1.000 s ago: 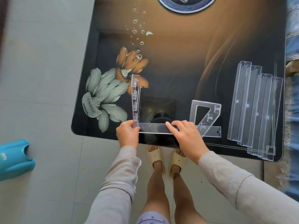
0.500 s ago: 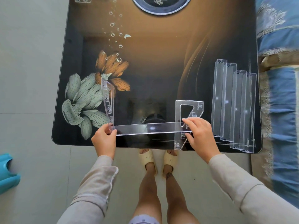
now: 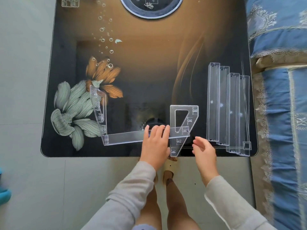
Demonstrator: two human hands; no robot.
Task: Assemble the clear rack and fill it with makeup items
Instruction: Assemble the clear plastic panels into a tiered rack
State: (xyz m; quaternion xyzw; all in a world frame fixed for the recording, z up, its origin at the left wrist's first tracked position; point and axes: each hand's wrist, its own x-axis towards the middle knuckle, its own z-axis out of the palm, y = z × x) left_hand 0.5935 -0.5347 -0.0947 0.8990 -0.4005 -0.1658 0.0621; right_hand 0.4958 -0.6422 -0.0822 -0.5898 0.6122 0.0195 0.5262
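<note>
An upright clear side panel (image 3: pixel 98 110) is joined at its lower end to a long clear shelf strip (image 3: pixel 126 138), making an L on the dark glass table (image 3: pixel 149 77). My left hand (image 3: pixel 155 145) lies over the strip's right part and grips it. The strip's right end rests across a second clear side panel (image 3: pixel 183 112), which lies flat with a triangular cut-out. My right hand (image 3: pixel 203 151) hovers just right of that flat panel near the table's front edge, with its fingers apart and nothing in it. No makeup items are in view.
Several more clear shelf strips (image 3: pixel 227 110) lie side by side at the table's right. A blue patterned sofa (image 3: pixel 282 97) stands right of the table. A round inset (image 3: pixel 151 7) sits at the table's far edge. My legs and slippers are on the tiled floor below.
My left hand has slid from the strip's left corner to its right part. My right hand has let go of the strip's right end and drawn back toward the table edge.
</note>
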